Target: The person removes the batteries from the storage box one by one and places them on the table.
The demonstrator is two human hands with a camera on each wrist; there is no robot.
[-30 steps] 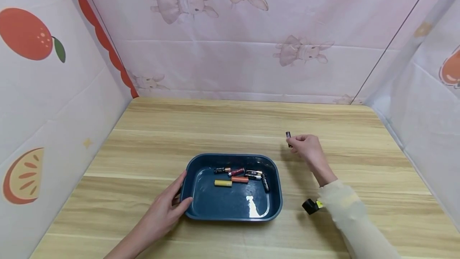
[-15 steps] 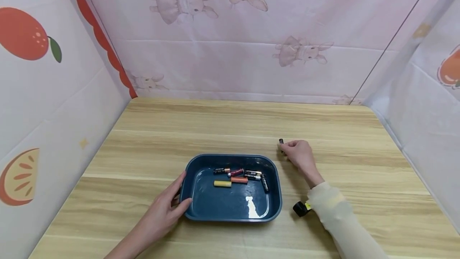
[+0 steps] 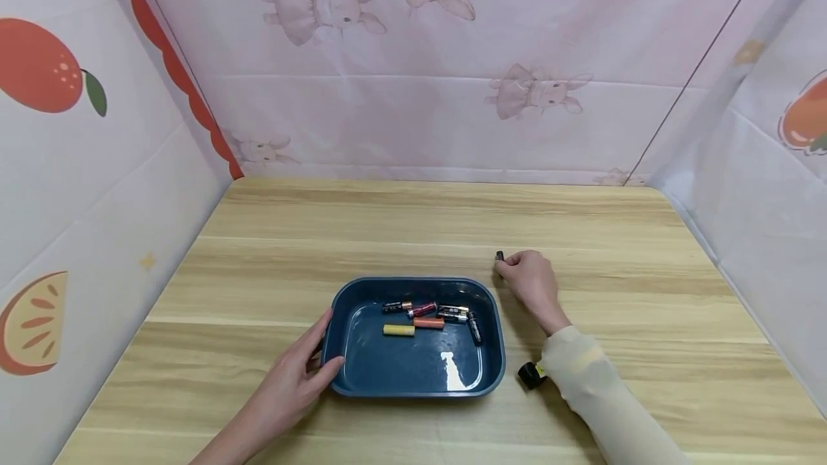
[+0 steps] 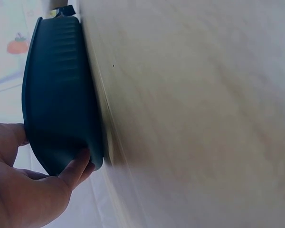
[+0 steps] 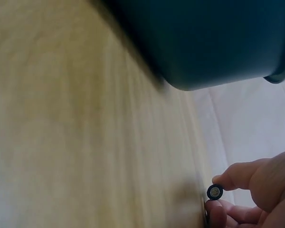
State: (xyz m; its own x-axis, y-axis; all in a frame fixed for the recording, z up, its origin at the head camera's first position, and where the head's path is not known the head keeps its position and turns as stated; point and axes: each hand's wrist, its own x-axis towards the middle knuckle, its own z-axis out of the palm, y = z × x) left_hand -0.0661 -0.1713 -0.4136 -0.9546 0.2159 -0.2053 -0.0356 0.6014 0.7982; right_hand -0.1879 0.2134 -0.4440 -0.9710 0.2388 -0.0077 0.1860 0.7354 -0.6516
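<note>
A dark blue tray [image 3: 413,391] stands on the table, with several batteries inside, among them a yellow battery [image 3: 398,331], an orange battery [image 3: 428,323] and a red battery [image 3: 422,310]. My left hand [image 3: 293,379] holds the tray's left end, thumb and fingers against its wall; the left wrist view shows the hand [image 4: 35,185] at the tray's outer side [image 4: 59,95]. Behind and right of the tray, my right hand [image 3: 533,285] pinches a black battery [image 3: 500,255]. In the right wrist view its round end [image 5: 214,192] shows between thumb and fingers [image 5: 237,176].
The wood-grain table [image 3: 362,221] reaches back to a pink curtain [image 3: 413,120] with rabbit prints. White printed cloths hang on the left and right. A black wrist device [image 3: 531,375] sits by the right sleeve [image 3: 601,386].
My right hand has moved left and slightly toward the tray with the battery pinched, lower near the table. The left hand and the tray have stayed in place.
</note>
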